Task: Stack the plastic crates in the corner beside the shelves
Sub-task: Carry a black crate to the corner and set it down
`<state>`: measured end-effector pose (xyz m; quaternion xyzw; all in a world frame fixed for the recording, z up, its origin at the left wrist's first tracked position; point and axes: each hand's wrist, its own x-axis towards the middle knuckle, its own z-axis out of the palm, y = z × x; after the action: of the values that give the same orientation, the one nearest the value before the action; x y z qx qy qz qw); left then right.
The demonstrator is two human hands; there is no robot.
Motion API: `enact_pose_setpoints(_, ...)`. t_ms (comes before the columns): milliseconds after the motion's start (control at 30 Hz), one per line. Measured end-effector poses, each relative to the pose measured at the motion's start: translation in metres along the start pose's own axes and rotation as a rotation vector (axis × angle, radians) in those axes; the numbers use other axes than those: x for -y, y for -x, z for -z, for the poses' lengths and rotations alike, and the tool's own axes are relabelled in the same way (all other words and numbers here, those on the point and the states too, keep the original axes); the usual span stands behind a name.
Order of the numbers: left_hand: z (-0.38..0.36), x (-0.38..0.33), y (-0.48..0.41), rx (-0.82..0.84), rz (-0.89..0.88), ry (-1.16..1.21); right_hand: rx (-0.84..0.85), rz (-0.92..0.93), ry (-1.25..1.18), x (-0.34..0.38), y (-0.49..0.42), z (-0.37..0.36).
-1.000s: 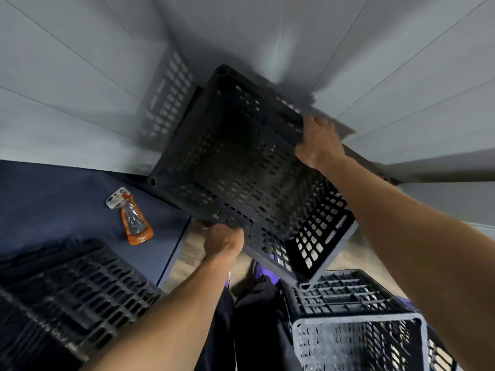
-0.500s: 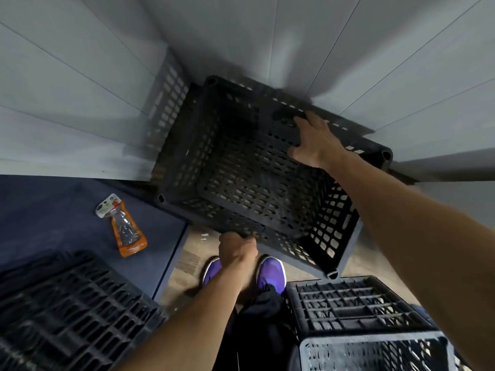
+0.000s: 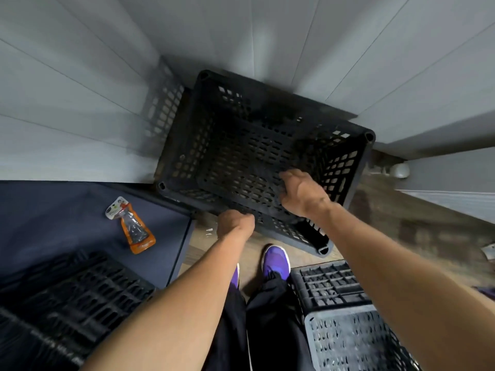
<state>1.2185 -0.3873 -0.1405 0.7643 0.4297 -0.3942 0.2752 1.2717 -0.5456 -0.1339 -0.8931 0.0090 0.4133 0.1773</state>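
Curling tight at about 6 o'clock: left hand (image 3: 233,223), fingers (image 3: 247,217) wrapped over the near rim of the black crate (image 3: 257,162), gripping it. Hovering over the crate's near-right quarter at about 4 o'clock: right hand (image 3: 301,192), fingers (image 3: 285,178) half bent and pointing into the basket; touching the mesh or floating just above it, impossible to tell through the blur.

Sitting in the corner at about 12 o'clock, the black crate, open side up, far rim close against the pale panelled wall (image 3: 80,84), apparently nested on a grey crate (image 3: 164,108) peeking out along its left side. Judging the step in hand as seating and squaring this crate on the stack, nearly done. Calling next, probably, for a light push toward the corner to settle it flush, then letting go and turning to another crate.

Waiting for their turn: a black crate (image 3: 328,286) at 5 o'clock beside the purple shoe (image 3: 276,261), with a grey crate (image 3: 353,341) just nearer, and another black crate (image 3: 64,303) at 8 o'clock lying on a dark blue surface (image 3: 53,223).

Hemming the stack in: walls at 10 and 1 o'clock, the blue surface's edge at 8 o'clock touching or nearly touching the near-left corner. Leaving open wooden floor (image 3: 415,223) only toward 3 o'clock and a narrow strip around the feet. Lying well clear at 8 o'clock, an orange pouch (image 3: 134,228).
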Motion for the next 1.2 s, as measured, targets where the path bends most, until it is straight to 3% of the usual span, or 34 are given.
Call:
enact_pose_setpoints(133,0.006,0.022,0.021,-0.142,-0.322,-0.397,0.029,-0.066,-0.048,0.000,0.038,-0.021)
enact_pose_setpoints(233,0.009,0.033,0.023,-0.137,-0.581,-0.711,0.079,-0.090,-0.044,-0.007,0.064,-0.043)
enact_pose_setpoints(533,-0.009,0.030,0.013,-0.157,-0.906,-1.085,-0.022,-0.226,0.024,-0.028,0.093,-0.094)
enact_pose_setpoints(667,-0.025,0.023,0.008,-0.118,-0.985,-1.230,-0.049,-0.310,0.075,-0.042,0.098,-0.115)
enact_pose_setpoints(833,-0.032,0.015,-0.006,-0.112,-0.973,-1.298,-0.149,-0.205,-0.005,-0.059,0.091,-0.131)
enact_pose_setpoints(1200,-0.036,0.025,-0.009,-0.286,-1.009,-1.297,-0.208,-0.140,0.040,-0.071,0.086,-0.122)
